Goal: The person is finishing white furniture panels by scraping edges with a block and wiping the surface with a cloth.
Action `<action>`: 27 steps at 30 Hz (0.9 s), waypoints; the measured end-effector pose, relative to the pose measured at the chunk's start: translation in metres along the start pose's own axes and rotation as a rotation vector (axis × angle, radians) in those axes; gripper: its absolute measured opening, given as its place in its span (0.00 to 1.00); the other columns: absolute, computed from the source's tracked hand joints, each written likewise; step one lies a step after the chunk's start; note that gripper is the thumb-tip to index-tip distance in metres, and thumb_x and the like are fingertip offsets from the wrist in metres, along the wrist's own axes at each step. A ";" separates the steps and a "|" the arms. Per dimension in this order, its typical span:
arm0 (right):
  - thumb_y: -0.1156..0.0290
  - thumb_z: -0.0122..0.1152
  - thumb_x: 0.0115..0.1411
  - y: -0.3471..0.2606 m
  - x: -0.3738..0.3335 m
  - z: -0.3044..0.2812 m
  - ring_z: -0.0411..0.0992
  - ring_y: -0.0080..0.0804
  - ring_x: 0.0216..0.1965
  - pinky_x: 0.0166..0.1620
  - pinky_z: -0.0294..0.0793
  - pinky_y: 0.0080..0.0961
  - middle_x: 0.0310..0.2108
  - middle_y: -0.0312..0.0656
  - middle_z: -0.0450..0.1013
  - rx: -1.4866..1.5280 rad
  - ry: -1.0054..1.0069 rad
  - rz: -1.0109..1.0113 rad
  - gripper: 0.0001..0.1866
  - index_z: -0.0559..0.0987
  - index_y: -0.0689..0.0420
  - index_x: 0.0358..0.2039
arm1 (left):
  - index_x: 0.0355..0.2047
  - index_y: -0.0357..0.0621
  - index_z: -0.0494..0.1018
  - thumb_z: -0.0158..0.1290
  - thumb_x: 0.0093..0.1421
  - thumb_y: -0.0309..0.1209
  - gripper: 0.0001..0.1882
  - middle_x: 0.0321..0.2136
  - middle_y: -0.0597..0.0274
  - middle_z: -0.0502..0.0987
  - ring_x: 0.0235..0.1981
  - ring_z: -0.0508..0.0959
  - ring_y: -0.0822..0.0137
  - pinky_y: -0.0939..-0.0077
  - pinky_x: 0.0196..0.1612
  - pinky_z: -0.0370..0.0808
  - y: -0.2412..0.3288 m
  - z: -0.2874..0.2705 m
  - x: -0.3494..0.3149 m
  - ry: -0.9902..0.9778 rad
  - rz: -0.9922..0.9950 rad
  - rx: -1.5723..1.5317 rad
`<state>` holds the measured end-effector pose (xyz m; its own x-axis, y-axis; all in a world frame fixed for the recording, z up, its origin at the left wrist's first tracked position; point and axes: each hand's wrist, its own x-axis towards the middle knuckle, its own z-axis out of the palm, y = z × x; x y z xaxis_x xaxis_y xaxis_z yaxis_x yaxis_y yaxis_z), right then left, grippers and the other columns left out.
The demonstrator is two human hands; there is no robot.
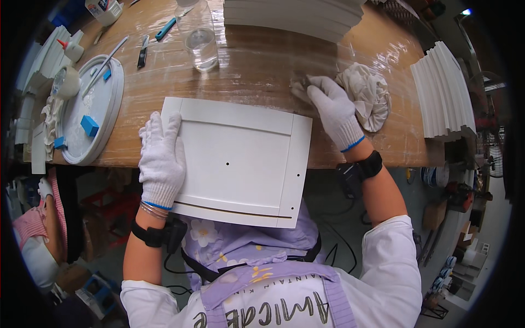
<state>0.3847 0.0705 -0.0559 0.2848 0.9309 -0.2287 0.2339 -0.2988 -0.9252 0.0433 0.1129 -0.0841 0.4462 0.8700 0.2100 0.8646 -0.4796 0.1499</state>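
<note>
A white rectangular panel [235, 158] with a raised frame, small dark holes and a slot along its near side lies at the table's front edge, jutting out over my lap. My left hand [161, 158], in a white knitted glove, rests on the panel's left side with its fingers stretched out. My right hand [333, 106], gloved likewise, is off the panel, above the table beyond its far right corner. It is beside a crumpled off-white cloth [365, 95]. Its fingertips are blurred and greyish, so whether they hold anything is unclear.
A round white tray [116, 109] with blue blocks stands left, near a tape roll [65, 82] and a glue bottle [71, 50]. A clear container [201, 49], a knife [143, 52] and stacked white panels [292, 19] lie farther back. More panels [444, 93] stand right. Another person's arm [53, 229] shows lower left.
</note>
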 end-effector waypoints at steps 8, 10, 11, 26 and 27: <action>0.70 0.54 0.65 0.002 -0.032 0.020 0.76 0.34 0.45 0.47 0.76 0.22 0.45 0.50 0.75 0.365 -0.537 0.241 0.12 0.73 0.66 0.43 | 0.61 0.47 0.64 0.47 0.62 0.28 0.25 0.61 0.30 0.58 0.62 0.58 0.34 0.51 0.67 0.52 -0.002 -0.002 0.001 0.000 0.008 -0.021; 0.69 0.53 0.65 0.000 -0.019 0.015 0.76 0.35 0.44 0.46 0.76 0.19 0.45 0.50 0.75 0.566 -0.189 0.067 0.12 0.73 0.66 0.43 | 0.62 0.47 0.63 0.46 0.63 0.28 0.25 0.62 0.32 0.58 0.63 0.58 0.36 0.53 0.68 0.51 -0.002 -0.001 0.000 -0.012 0.002 -0.007; 0.69 0.53 0.66 -0.002 -0.014 0.016 0.77 0.35 0.44 0.46 0.75 0.18 0.45 0.49 0.74 0.553 -0.007 -0.086 0.13 0.73 0.66 0.44 | 0.62 0.47 0.63 0.46 0.62 0.29 0.26 0.62 0.32 0.58 0.63 0.57 0.36 0.53 0.68 0.51 -0.003 0.001 -0.001 -0.006 0.000 0.007; 0.75 0.46 0.67 0.017 -0.023 0.038 0.74 0.38 0.49 0.56 0.75 0.28 0.47 0.51 0.71 0.772 -0.299 0.052 0.11 0.71 0.69 0.44 | 0.49 0.36 0.73 0.52 0.62 0.41 0.22 0.45 0.47 0.75 0.49 0.75 0.52 0.56 0.60 0.65 -0.009 -0.072 -0.107 -0.305 0.559 -0.395; 0.75 0.46 0.67 0.020 -0.022 0.036 0.73 0.39 0.49 0.56 0.75 0.28 0.47 0.50 0.71 0.776 -0.292 0.060 0.11 0.71 0.69 0.44 | 0.46 0.35 0.74 0.52 0.63 0.38 0.19 0.41 0.51 0.76 0.42 0.76 0.61 0.64 0.54 0.69 -0.020 -0.071 -0.126 -0.227 0.271 -0.615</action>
<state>0.3494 0.0517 -0.0802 -0.0015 0.9669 -0.2551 -0.5124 -0.2198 -0.8302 -0.0462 0.0049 -0.0446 0.7220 0.6813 0.1207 0.4590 -0.6021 0.6533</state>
